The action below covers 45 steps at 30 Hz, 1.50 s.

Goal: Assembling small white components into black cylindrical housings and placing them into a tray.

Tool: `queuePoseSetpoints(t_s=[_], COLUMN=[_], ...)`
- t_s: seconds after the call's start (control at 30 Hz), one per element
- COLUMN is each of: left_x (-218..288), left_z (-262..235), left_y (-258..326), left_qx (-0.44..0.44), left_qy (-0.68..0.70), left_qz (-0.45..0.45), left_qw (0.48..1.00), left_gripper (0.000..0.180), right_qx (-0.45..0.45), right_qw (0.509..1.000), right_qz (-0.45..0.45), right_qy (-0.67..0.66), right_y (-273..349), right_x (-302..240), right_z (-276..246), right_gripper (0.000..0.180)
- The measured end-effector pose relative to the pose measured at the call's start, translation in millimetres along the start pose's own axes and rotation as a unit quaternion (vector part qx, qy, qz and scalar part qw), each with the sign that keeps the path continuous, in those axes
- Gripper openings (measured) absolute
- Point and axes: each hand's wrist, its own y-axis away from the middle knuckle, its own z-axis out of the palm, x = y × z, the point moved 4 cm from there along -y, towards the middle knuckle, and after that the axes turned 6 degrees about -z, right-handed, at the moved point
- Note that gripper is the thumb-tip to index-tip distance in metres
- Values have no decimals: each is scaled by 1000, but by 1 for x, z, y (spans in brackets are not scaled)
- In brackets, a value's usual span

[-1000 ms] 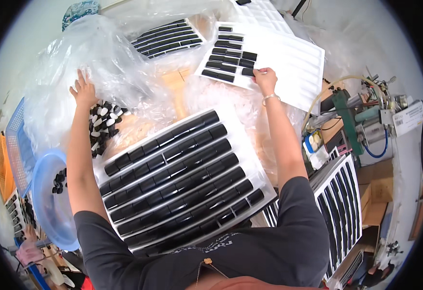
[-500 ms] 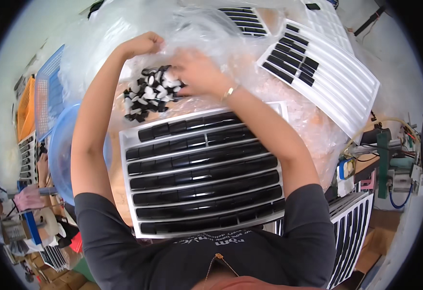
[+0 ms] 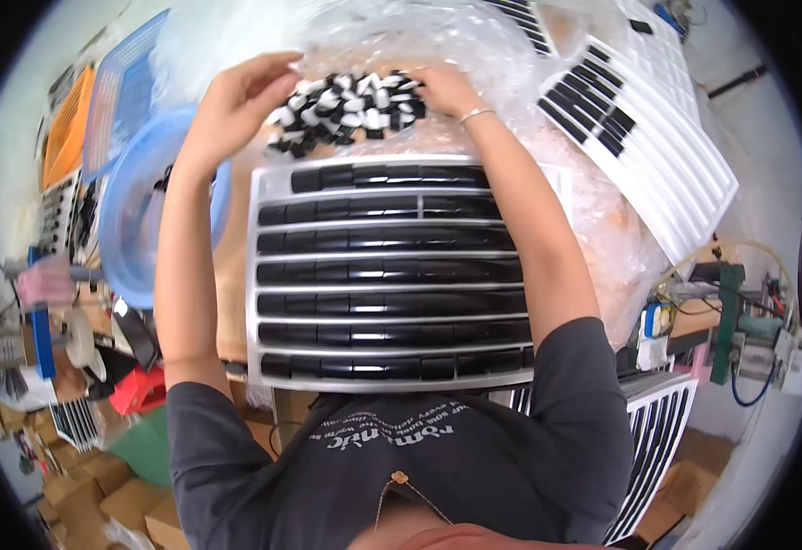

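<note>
A silver grille [image 3: 387, 275] with several rows of glossy black inserts lies flat in front of me. Just beyond its far edge sits a pile of small black and white clips [image 3: 351, 110] on clear plastic film [image 3: 438, 46]. My left hand [image 3: 241, 92] hovers at the pile's left side with fingers curled and spread, touching the film near the clips. My right hand [image 3: 442, 87] rests on the pile's right end, fingers among the clips; whether it pinches one I cannot tell. A thin bracelet circles that wrist.
A blue plastic basin [image 3: 131, 229] stands at the left, with blue and orange crates [image 3: 98, 110] behind it. A second white grille [image 3: 644, 137] with some black inserts lies at the right. More grilles [image 3: 653, 440] lean at the lower right. Tools and cardboard boxes crowd both sides.
My view has swung left and down. My right hand came from the far white grille to the clip pile. My left hand moved to the pile's left side.
</note>
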Motion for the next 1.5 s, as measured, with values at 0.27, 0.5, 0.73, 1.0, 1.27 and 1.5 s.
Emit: queuePoseSetpoints(t_s=[0.27, 0.5, 0.73, 1.0, 1.27, 1.5], left_x=[-69, -82, -99, -92, -120, -69], left_z=[28, 55, 44, 50, 42, 50], left_y=[126, 92, 120, 133, 132, 138], left_qx=[44, -8, -81, -22, 95, 146], left_qy=[-205, -285, -296, -357, -174, -75], left_qz=[-27, 85, 29, 84, 11, 34], left_qw=[977, 955, 951, 930, 980, 986], left_gripper=[23, 34, 39, 37, 40, 43], right_qx=[154, 160, 21, -18, 40, 87], right_qw=[977, 952, 854, 754, 775, 797], right_qz=[139, 46, 117, 158, 151, 110], right_qy=[48, -256, -506, -637, -612, -587], right_y=[14, 45, 116, 96, 80, 76], right_x=[-15, -107, -168, -204, -226, -234], right_z=[-39, -89, -81, -27, -7, -14], right_gripper=[24, 29, 29, 28, 32, 28])
